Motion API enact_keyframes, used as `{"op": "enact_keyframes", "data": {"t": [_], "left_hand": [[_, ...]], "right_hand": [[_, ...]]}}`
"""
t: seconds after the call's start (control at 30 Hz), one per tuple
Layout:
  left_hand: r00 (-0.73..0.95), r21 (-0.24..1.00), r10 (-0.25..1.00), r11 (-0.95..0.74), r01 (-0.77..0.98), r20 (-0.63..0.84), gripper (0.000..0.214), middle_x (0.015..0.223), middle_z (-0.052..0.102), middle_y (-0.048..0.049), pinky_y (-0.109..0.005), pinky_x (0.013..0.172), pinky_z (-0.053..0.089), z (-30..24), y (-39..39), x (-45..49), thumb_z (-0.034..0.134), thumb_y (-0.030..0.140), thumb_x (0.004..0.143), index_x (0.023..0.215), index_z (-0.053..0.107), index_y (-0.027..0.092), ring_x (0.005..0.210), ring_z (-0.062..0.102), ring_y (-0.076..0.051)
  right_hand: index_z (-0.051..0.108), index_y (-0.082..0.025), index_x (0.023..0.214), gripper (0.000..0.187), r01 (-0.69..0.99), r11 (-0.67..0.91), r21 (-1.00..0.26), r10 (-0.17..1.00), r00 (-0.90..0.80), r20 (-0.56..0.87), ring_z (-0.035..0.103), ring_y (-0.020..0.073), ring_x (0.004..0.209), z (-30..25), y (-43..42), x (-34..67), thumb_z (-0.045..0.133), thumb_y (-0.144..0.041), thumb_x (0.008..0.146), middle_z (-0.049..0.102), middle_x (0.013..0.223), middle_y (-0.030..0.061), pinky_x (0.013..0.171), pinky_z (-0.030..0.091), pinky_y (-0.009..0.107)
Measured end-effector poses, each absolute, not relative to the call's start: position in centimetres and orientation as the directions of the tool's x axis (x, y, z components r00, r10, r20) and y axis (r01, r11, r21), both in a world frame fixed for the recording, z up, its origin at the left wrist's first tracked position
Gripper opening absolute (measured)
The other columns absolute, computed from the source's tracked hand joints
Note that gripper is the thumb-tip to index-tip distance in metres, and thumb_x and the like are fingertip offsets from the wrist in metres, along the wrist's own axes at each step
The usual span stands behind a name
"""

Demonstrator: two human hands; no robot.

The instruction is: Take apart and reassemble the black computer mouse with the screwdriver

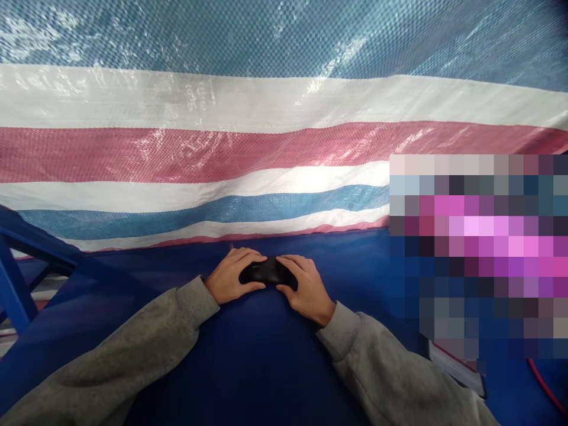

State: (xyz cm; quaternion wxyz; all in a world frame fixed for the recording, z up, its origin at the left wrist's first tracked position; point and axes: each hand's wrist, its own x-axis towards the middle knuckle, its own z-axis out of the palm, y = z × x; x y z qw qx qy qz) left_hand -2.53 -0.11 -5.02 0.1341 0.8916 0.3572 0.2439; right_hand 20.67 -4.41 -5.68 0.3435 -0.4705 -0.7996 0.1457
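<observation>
A small, black, glossy object (268, 270), wider than it is deep and rounded, rests on or just above the blue surface (248, 355); its exact kind is not clear. My left hand (235, 273) grips its left end, fingers over the far side and thumb along the near side. On the opposite end, my right hand (304, 287) holds it in the same way. Both ends of the object are partly hidden by the hands, and its middle shows between them.
A striped woven plastic sheet (199, 154) hangs behind the blue surface. Blue frame bars (18, 284) stand at the left. At the right, a large patch is pixelated; below it lie a flat book-like item (457, 367) and a red cord (545, 384).
</observation>
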Motion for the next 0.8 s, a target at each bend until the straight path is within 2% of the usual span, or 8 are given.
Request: {"op": "enact_keyframes", "data": {"t": [0.3, 0.47, 0.6, 0.7, 0.8], "left_hand": [[0.612, 0.402, 0.697, -0.716, 0.57, 0.374, 0.046, 0.112, 0.069, -0.0089, -0.044, 0.093, 0.042, -4.7, -0.41, -2.32, 0.06, 0.048, 0.086, 0.124, 0.057, 0.021, 0.103, 0.062, -0.026], [0.533, 0.453, 0.766, -0.642, 0.619, 0.359, 0.035, 0.113, 0.07, -0.0074, -0.045, 0.096, 0.041, -4.38, -0.4, -2.44, 0.048, 0.043, 0.093, 0.12, 0.06, 0.024, 0.106, 0.061, -0.026], [0.458, 0.469, 0.806, -0.591, 0.656, 0.375, 0.034, 0.105, 0.071, -0.0064, -0.043, 0.093, 0.042, -4.29, -0.29, -2.33, 0.048, 0.044, 0.093, 0.116, 0.061, 0.022, 0.097, 0.063, -0.024], [0.446, 0.461, 0.823, -0.567, 0.683, 0.352, 0.032, 0.104, 0.071, -0.0059, -0.041, 0.092, 0.042, -4.31, -0.24, -2.17, 0.047, 0.043, 0.094, 0.112, 0.062, 0.022, 0.096, 0.063, -0.024], [0.446, 0.44, 0.817, -0.574, 0.69, 0.366, 0.03, 0.104, 0.071, -0.0052, -0.04, 0.092, 0.041, -4.17, -0.14, -2.23, 0.045, 0.043, 0.095, 0.106, 0.064, 0.022, 0.098, 0.063, -0.023]], "right_hand": [[0.052, -0.02, 0.133, 0.053, 0.651, 0.548, -0.525, 0.83, -0.347, 0.436, 0.054, 0.0291, 0.118, -5.73, -4.51, 20.65, 0.061, -0.017, 0.081, 0.057, 0.132, 0.0131, 0.099, 0.044, 0.048], [0.054, -0.022, 0.131, 0.038, 0.662, 0.501, -0.557, 0.854, -0.272, 0.444, 0.061, 0.0253, 0.104, -5.55, -4.35, 20.7, 0.055, -0.024, 0.092, 0.067, 0.114, 0.0094, 0.092, 0.048, 0.043], [0.052, -0.022, 0.133, 0.037, 0.678, 0.453, -0.579, 0.879, -0.229, 0.418, 0.063, 0.0242, 0.098, -5.47, -4.31, 20.7, 0.05, -0.03, 0.097, 0.067, 0.114, 0.0092, 0.09, 0.049, 0.042], [0.049, -0.022, 0.137, 0.045, 0.681, 0.471, -0.561, 0.871, -0.257, 0.419, 0.06, 0.0253, 0.106, -5.36, -4.41, 20.65, 0.056, -0.036, 0.094, 0.062, 0.122, 0.0105, 0.093, 0.048, 0.043], [0.045, -0.023, 0.141, 0.056, 0.654, 0.55, -0.52, 0.829, -0.353, 0.433, 0.054, 0.0265, 0.117, -5.36, -4.46, 20.66, 0.064, -0.035, 0.089, 0.053, 0.131, 0.0119, 0.098, 0.047, 0.044]]}}
